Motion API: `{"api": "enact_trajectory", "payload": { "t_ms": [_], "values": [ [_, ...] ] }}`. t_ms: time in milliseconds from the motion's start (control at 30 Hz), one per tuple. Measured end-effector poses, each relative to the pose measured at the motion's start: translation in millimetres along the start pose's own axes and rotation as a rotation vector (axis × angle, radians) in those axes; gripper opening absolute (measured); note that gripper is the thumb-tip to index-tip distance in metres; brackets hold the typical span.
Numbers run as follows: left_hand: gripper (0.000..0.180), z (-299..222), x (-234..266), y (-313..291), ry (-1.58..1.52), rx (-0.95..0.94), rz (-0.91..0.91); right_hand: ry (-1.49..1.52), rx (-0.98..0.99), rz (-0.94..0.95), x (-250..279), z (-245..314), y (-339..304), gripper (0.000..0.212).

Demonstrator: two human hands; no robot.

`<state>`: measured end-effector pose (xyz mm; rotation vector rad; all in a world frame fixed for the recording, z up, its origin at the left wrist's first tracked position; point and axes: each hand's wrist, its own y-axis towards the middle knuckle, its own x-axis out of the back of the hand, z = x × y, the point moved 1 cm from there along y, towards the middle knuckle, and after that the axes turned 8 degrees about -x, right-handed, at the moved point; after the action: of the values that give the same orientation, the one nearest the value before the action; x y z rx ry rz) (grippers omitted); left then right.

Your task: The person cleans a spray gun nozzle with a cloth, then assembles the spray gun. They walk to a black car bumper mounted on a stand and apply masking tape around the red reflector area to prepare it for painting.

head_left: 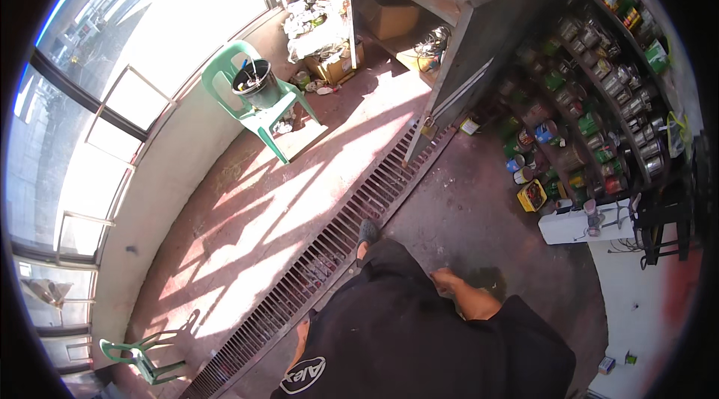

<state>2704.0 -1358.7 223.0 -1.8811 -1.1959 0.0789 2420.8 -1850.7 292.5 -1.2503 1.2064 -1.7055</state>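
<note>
My right hand (pixel 445 281) hangs beside my body over the dark floor, fingers seeming curled in, and nothing shows in it. Of my left arm (pixel 302 333) only a strip of skin appears at the edge of my black shirt (pixel 404 324); the fingers on that side are hidden. One grey shoe (pixel 368 231) stands by the long floor grate (pixel 329 249). Neither hand touches any object that I can see. Beyond the grate, a green plastic chair (pixel 281 111) carries a black bucket (pixel 256 84) with some tools sticking out.
Shelves of paint cans (pixel 592 122) line the right side, with a yellow container (pixel 532 195) at their foot. A metal-sided bench (pixel 479 47) stands ahead, a cardboard box (pixel 386 16) beneath it. Windows (pixel 112 99) run along the left. Another green chair (pixel 142 358) is at lower left.
</note>
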Motion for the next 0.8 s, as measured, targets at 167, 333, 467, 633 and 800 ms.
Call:
{"api": "enact_trajectory", "payload": {
  "t_ms": [167, 333, 467, 633, 800],
  "values": [
    [0.054, -89, -21, 53, 0.402, -0.108, 0.207, 0.29, 0.165, -0.169, 91, 90, 36, 0.039],
    [0.054, -222, -41, 146, 0.343, -0.21, 0.222, 0.35, 0.309, -0.264, 156, 221, 42, 0.044],
    [0.054, -367, -58, 226, 0.167, -0.283, 0.186, 0.229, 0.469, -0.31, 166, 345, 27, 0.042],
    [0.046, -565, -118, 327, 0.083, -0.189, 0.245, 0.114, 0.664, -0.355, 203, 474, 34, 0.046],
    [0.039, -675, -147, 474, 0.222, -0.473, 0.385, 0.3, 0.547, -0.595, 244, 599, 82, 0.041]
  ]
}}
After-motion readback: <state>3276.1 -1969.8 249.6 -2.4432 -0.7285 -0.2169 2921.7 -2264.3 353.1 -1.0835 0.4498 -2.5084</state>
